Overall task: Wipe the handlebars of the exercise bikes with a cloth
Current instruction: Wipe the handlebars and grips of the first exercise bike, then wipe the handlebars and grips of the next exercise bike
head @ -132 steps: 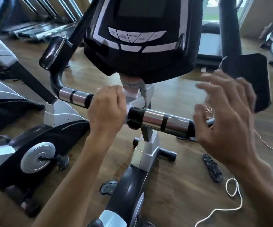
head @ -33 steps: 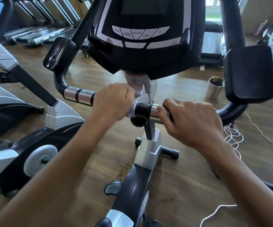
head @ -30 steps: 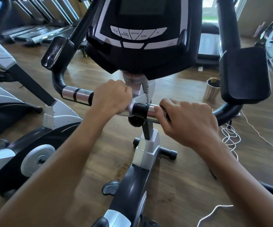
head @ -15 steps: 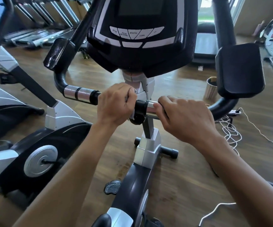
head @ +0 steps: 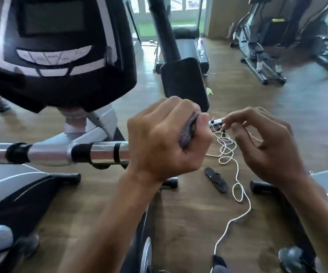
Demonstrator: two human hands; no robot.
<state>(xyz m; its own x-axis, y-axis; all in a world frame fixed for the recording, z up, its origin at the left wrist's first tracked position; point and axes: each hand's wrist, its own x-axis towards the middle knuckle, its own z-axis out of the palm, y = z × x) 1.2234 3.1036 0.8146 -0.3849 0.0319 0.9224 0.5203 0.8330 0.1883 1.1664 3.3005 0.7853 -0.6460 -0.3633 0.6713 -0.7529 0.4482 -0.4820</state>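
One bar point(head: 104, 152) runs across under one console point(head: 56, 50). The left hand point(head: 165, 138) is fisted round the bar's right part, clamping one purplish cloth point(head: 188, 131) against it. The right hand point(head: 265, 142) hovers just beside, off the bar, fingers loosely curled and holding nothing. One white cord point(head: 236, 174) and one sandal point(head: 216, 179) lie on the floor.

Both forearms are bare from the lower frame edge up to the wrists, with no sleeve, cuff or glove showing. The left hand point(head: 165, 138) and the right hand point(head: 265, 142) carry no ring, watch or band. Short nails show on the right hand's fingertips point(head: 224, 126). Tendons stand out across the left wrist.
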